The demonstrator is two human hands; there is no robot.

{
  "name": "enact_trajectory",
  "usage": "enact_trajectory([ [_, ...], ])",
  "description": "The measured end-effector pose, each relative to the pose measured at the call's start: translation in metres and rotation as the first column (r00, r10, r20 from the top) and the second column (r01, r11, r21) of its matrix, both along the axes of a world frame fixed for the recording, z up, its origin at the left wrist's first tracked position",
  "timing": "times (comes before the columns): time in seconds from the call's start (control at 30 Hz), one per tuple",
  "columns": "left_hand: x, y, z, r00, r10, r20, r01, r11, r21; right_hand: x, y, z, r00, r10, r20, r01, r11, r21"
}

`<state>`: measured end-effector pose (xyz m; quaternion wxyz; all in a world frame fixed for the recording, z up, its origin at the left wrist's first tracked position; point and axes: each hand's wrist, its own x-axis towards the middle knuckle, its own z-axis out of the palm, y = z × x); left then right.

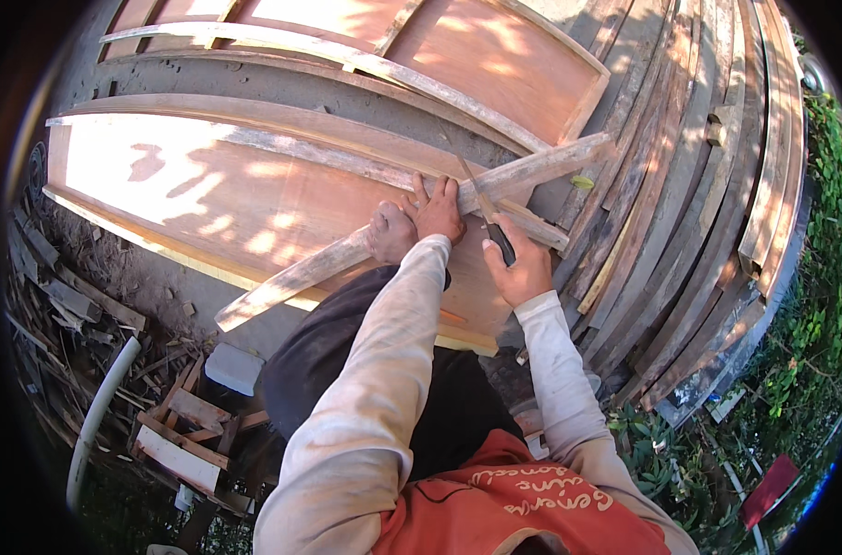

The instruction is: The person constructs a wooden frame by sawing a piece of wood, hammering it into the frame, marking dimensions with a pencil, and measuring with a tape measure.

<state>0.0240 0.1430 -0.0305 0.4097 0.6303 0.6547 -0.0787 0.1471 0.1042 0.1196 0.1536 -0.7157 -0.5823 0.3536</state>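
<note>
A weathered wooden batten (552, 172) lies slantwise across a long plywood panel framed with wood strips (296, 199). My left hand (439, 215) presses down on the batten, its fingers over the far edge. Just left of that hand, my bare foot (390, 233) rests on the same batten. My right hand (521, 266) is closed around the black handle of a handsaw (477, 196). The saw's blade stands across the batten, close to the right of my left fingers; how deep it is in the wood I cannot tell.
Another framed plywood panel (500, 65) lies beyond. Several long timbers (680, 176) are stacked on the right, with green plants (823, 268) behind. At the lower left are scrap wood (74, 301), a pale block (234, 368) and a white pipe (97, 416).
</note>
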Motion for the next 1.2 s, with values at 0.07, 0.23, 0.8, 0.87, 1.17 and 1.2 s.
enact_trajectory([
  [0.07,-0.006,-0.008,0.008,1.0,0.007,-0.027,-0.008,1.0,-0.024,0.021,-0.074,0.08,1.0,-0.01,-0.024,0.009,0.998,-0.068],
  [0.23,-0.014,-0.002,-0.007,0.998,0.012,-0.066,-0.009,0.999,0.042,0.031,-0.127,0.179,0.998,-0.037,-0.043,0.03,0.986,-0.162],
  [0.8,-0.008,-0.002,-0.005,0.999,0.012,-0.048,-0.009,0.997,0.078,0.02,-0.064,0.063,0.994,-0.065,-0.087,0.06,0.997,-0.052],
  [0.87,-0.008,-0.016,-0.008,0.998,0.023,-0.062,-0.019,0.998,0.068,0.007,-0.028,0.026,0.996,-0.047,-0.073,0.044,0.998,-0.044],
  [1.17,-0.007,-0.013,-0.011,0.999,0.024,-0.047,-0.021,0.998,0.062,0.03,-0.149,0.177,0.994,-0.083,-0.066,0.071,0.983,-0.168],
  [1.2,-0.006,-0.009,-0.011,0.999,0.025,-0.03,-0.023,0.998,0.058,0.033,-0.13,0.147,0.995,-0.071,-0.068,0.062,0.99,-0.123],
])
